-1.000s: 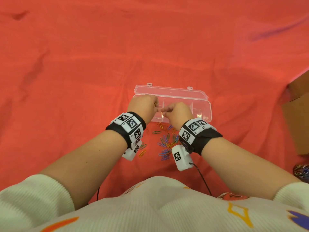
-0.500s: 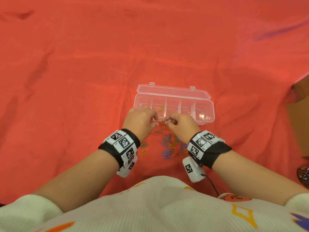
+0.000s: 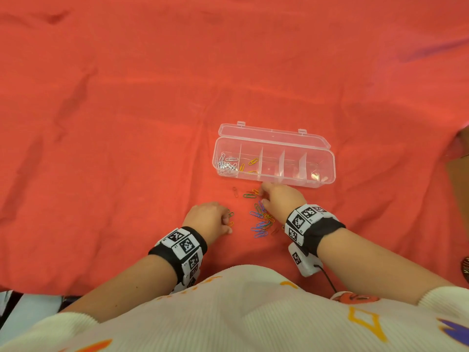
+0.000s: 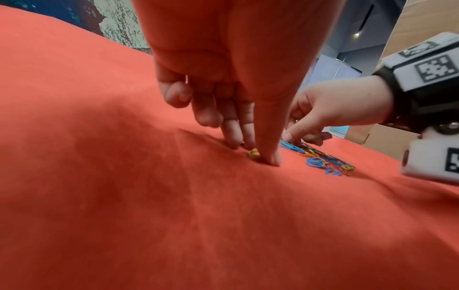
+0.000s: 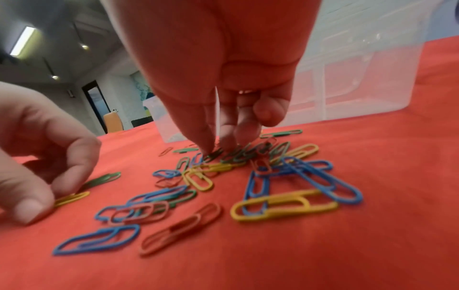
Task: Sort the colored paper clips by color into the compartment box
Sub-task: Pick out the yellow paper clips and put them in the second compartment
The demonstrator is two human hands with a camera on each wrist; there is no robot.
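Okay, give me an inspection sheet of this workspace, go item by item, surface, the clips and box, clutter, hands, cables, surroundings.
Surface: red cloth, wrinkled.
Job's things: clear compartment box, lid open; white clips in the leftmost compartment, yellow clips in the next. Mixed clip pile lies on the cloth near the box.
Clutter: cardboard box at the right edge.
Grippers: left hand pinches at a yellow clip on the cloth; right hand has its fingertips down in the pile, grip unclear.
Cables: black cable from the right wrist camera.
Surroundings: indoor room with ceiling lights in the right wrist view.
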